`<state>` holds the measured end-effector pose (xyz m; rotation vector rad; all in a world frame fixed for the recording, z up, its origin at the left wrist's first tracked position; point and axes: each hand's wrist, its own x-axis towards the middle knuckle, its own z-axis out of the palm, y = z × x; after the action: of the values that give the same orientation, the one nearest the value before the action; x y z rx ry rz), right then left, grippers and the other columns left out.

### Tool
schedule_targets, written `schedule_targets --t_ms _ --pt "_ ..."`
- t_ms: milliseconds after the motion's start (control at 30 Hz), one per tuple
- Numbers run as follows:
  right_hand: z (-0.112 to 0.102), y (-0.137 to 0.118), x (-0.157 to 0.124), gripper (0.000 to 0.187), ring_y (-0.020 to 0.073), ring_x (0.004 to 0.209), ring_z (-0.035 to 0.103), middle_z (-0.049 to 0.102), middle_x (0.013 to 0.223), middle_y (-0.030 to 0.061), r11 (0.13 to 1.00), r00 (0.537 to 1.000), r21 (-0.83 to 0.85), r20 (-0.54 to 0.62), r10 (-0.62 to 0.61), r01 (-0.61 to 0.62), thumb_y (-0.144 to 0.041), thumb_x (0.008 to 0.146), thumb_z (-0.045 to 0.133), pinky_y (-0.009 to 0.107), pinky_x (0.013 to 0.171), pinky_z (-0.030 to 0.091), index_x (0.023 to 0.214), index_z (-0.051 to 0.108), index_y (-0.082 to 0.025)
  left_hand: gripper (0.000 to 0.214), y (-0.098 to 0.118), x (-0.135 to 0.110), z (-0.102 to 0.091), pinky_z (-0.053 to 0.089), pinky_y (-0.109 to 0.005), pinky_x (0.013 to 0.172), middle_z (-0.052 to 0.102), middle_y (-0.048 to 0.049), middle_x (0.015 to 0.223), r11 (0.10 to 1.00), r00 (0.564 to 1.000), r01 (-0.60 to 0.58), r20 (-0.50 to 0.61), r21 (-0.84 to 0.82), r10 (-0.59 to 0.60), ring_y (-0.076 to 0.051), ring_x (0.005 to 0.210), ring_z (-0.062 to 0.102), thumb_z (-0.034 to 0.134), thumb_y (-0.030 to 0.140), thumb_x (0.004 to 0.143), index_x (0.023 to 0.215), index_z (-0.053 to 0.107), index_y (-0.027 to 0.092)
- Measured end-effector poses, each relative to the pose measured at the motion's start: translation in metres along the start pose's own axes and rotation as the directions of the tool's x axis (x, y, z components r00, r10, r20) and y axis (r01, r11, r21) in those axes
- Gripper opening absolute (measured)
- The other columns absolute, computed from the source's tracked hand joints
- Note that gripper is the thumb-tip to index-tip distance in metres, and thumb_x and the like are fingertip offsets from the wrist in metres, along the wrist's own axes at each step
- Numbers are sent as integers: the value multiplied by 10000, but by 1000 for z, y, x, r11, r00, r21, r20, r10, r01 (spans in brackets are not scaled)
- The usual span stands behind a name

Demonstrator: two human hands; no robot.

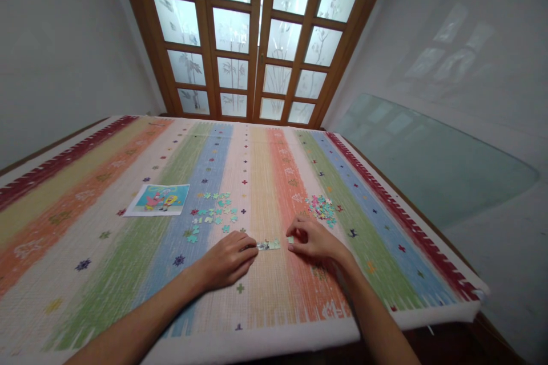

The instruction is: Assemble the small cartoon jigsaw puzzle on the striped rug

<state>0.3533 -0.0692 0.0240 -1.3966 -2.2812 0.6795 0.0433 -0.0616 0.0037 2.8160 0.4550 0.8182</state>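
Note:
A short strip of joined puzzle pieces lies on the striped cloth between my two hands. My left hand rests on the cloth with its fingers curled, the fingertips touching the strip's left end. In my right hand, a pale green puzzle piece is pinched between thumb and finger, just right of the strip and apart from it. Loose turquoise pieces are spread out beyond my left hand. A mixed pile of colourful pieces sits just past my right hand.
A printed cartoon picture lies flat at the left of the loose pieces. The striped cloth covers the wide surface up to its front edge. Behind stand wooden doors with frosted panes; a glass sheet leans on the right wall.

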Motion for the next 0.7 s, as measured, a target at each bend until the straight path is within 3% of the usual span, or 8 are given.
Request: schedule_targets --t_ms 167,367,500,700 --pt "5 8 -1 75 163 762 571 622 821 19 993 994 100 95 45 -55 -158 812 757 283 696 433 880 735 -178 217 0 0 0 530 -397 846 702 -111 1038 1000 1000 -10 -26 -8 10 -225 924 635 466 132 1028 1127 658 151" --pt "7 6 0 94 128 692 539 601 821 -3 968 986 222 141 85 -115 -130 814 751 250 634 411 865 686 -175 211 0 -1 1 532 -406 857 706 -110 1045 1000 1000 -9 -19 6 9 -232 932 638 471 127 1026 1125 656 149" --pt "11 1 1 106 133 706 540 609 814 -1 965 988 232 119 94 -120 -156 825 770 249 646 422 847 670 -180 222 -1 -1 1 533 -401 860 704 -112 1045 1000 1000 -6 -16 -5 5 -230 938 638 471 128 1024 1139 659 157" --pt "19 -7 6 71 153 763 554 629 836 11 982 1000 189 27 6 -11 -165 867 759 273 705 437 874 690 -182 226 -1 0 1 531 -404 844 704 -115 1046 1000 1000 -12 -7 7 12 -229 918 633 455 135 1032 1136 656 151"
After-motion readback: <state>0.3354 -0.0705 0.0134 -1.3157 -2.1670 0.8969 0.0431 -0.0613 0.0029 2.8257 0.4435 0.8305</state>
